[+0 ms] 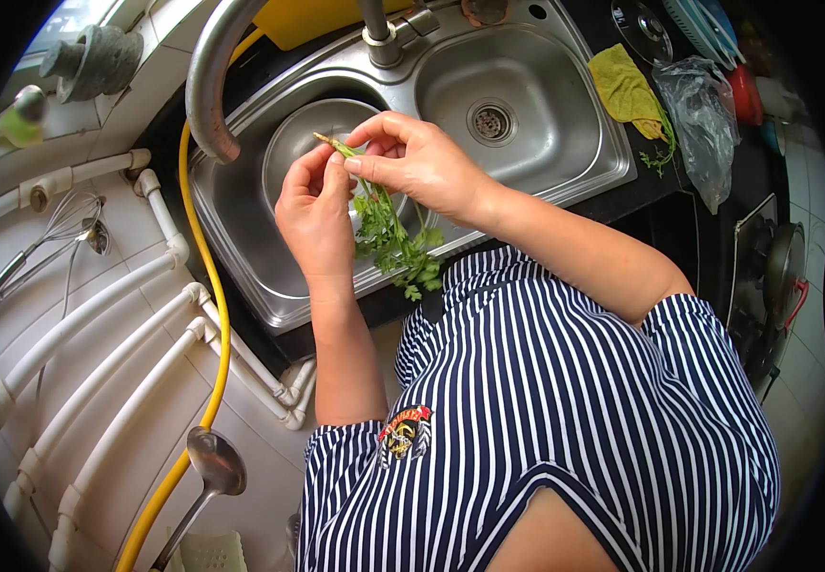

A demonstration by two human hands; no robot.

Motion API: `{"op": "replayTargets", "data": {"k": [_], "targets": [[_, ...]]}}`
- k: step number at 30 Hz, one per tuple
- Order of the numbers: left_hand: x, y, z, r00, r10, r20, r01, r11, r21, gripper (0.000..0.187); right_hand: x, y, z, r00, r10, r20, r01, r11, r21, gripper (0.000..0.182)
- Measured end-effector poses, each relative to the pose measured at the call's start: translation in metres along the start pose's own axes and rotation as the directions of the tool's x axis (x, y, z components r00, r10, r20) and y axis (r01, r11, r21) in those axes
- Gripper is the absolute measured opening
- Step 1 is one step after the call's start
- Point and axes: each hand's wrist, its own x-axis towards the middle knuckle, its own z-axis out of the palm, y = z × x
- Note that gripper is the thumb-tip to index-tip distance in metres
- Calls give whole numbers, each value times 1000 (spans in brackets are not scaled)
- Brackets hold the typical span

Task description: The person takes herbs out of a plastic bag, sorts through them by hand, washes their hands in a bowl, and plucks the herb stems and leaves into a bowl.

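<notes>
Over the left basin of a steel double sink [241,229], both my hands are closed on a cilantro plant [388,234]. Its pale root end points up and to the left, while the leaves hang down toward the sink's front edge. My left hand [319,214] pinches the stem just below the root. My right hand [422,167] grips the same stem from the other side, thumb and fingertips close to the left thumb. Below them, a round metal bowl [284,157] sits in the left basin, partly hidden by my hands.
The faucet spout [207,95] curves over the left basin's corner. A drain [491,122] shows in the right basin. Right of the sink lie a yellow cloth [625,88], green sprigs [660,157] and a plastic bag [703,124]. A yellow hose [214,315] and white pipes [98,296] run on the left.
</notes>
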Motion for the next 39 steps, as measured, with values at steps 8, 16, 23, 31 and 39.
{"op": "replayTargets", "data": {"k": [8,16,23,31,39], "targets": [[-3,2,3,952,301,-45,-245,845,476,16,0,3,1,998,-50,-32,47,995,-83,34],[-1,0,-1,918,397,10,-327,743,584,10,0,4,1,1000,15,-4,-15,985,-174,32],[3,8,-9,945,314,86,-309,779,546,12,2,-2,-7,1000,-10,5,10,983,-185,32],[15,12,-38,965,-48,259,22,994,103,18,0,-18,-18,949,238,206,-270,952,144,28],[13,-1,-26,983,-2,183,-7,999,46,17,1,-10,-6,971,198,137,-224,950,218,22]]}}
